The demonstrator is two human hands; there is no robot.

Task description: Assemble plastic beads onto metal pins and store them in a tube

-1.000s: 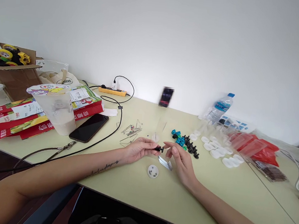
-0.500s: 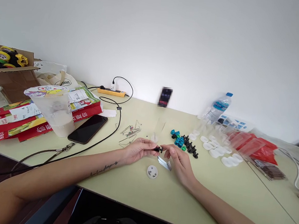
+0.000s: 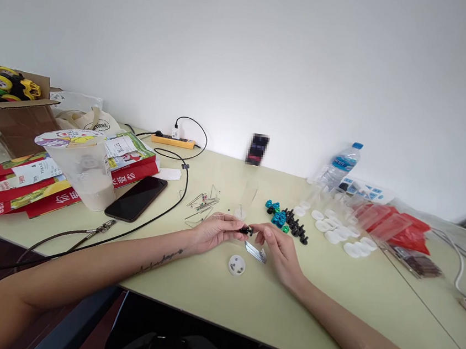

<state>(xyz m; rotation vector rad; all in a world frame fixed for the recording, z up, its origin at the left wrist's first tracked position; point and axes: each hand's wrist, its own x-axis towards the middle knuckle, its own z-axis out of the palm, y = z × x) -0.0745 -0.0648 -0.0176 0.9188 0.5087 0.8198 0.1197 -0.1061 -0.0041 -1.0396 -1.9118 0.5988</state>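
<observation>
My left hand (image 3: 215, 234) pinches a small black part (image 3: 245, 230) between thumb and fingertips. Close on its right, my right hand (image 3: 281, 249) has its fingertips pressed together at the part's end; anything between them is too small to make out. Below the hands lies a row of thin metal rods (image 3: 255, 252), beside a round white cap (image 3: 237, 265) holding several tiny pieces. Blue-green pieces (image 3: 279, 218) and black pieces (image 3: 296, 227) are grouped beyond my right hand. Thin metal pins (image 3: 204, 202) lie scattered beyond my left hand.
On the left are a plastic cup (image 3: 87, 173), a phone (image 3: 136, 199), red packaging (image 3: 133, 169) and a black cable (image 3: 171, 207). White discs (image 3: 335, 229), clear tubes, a water bottle (image 3: 342, 166) and red bags (image 3: 402, 228) occupy the right. A power strip (image 3: 173, 141) lies near the wall.
The view has shifted slightly. Both hands stay almost where they were around the black part.
</observation>
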